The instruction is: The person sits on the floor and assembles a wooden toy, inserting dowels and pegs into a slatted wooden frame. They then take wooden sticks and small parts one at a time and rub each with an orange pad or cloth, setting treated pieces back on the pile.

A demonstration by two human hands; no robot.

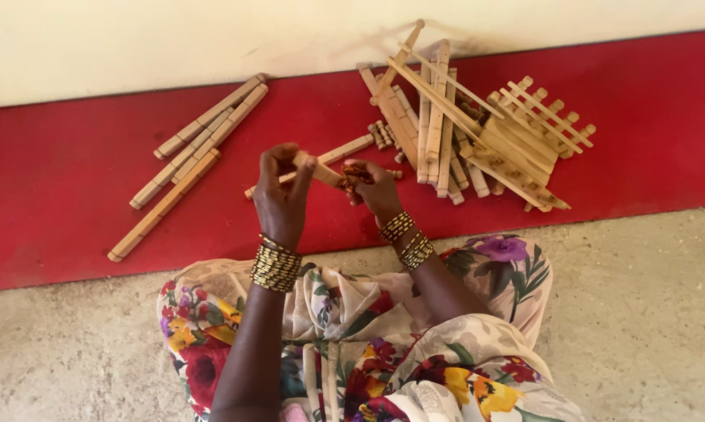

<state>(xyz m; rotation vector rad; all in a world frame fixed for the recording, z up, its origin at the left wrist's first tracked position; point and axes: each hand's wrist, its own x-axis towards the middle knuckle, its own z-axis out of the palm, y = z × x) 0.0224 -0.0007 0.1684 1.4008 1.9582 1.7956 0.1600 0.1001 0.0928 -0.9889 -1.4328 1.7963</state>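
Note:
My left hand (282,191) is closed around one end of a short pale wooden piece (323,170), held above the red strip of floor. My right hand (376,191) grips the other end of that piece, its fingers pinched over a small dark reddish-brown bit at the tip. Both wrists carry stacks of gold and dark bangles. The two hands are close together, a little left of a big pile of wooden sticks and slats (477,133).
A smaller group of long wooden sticks (196,156) lies on the red strip (55,187) to the left. One stick (344,150) and several short pegs (381,134) lie behind my hands. A cream wall runs along the back. A floral cloth (368,328) covers my lap over grey concrete.

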